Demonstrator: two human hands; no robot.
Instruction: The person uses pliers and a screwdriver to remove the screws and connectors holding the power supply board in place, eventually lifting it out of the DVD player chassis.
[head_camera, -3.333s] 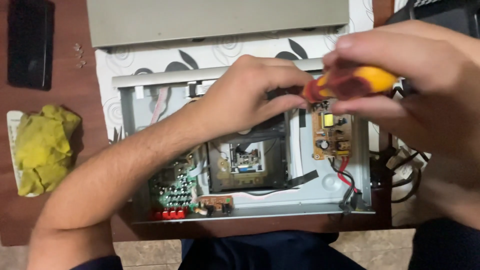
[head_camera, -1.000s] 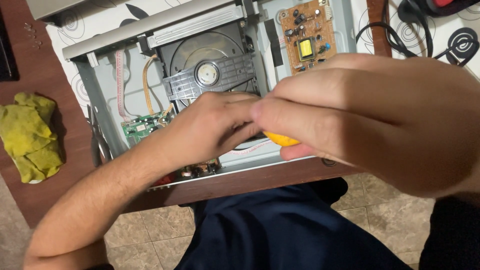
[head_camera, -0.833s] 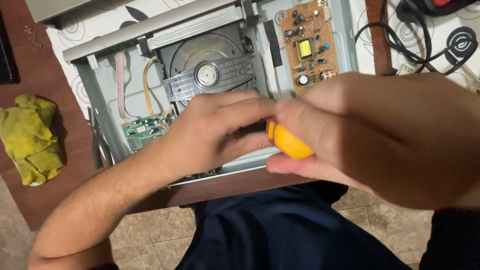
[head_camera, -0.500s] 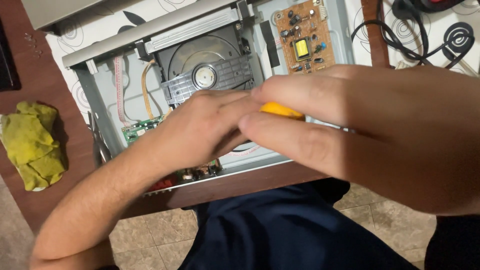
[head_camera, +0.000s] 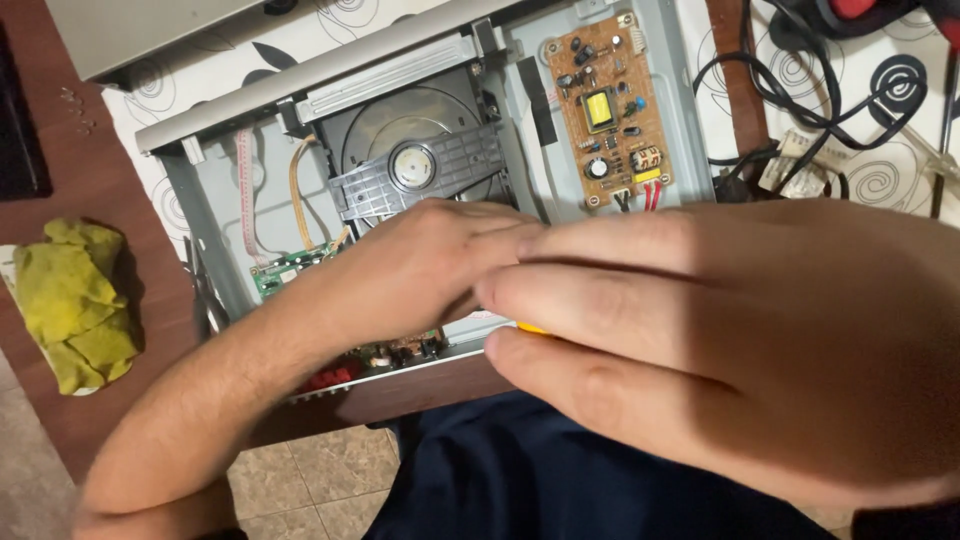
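From the head camera, I see my right hand wrapped tight around a tool with a yellow handle. My left hand touches it, fingers curled; I cannot tell if it grips. Under both hands sits the open disc player. A yellow cloth lies far left.

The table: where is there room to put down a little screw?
Bare brown table lies between the yellow cloth and the opened player. The right end is crowded with black cables. Both hands, left and right, cover the front.
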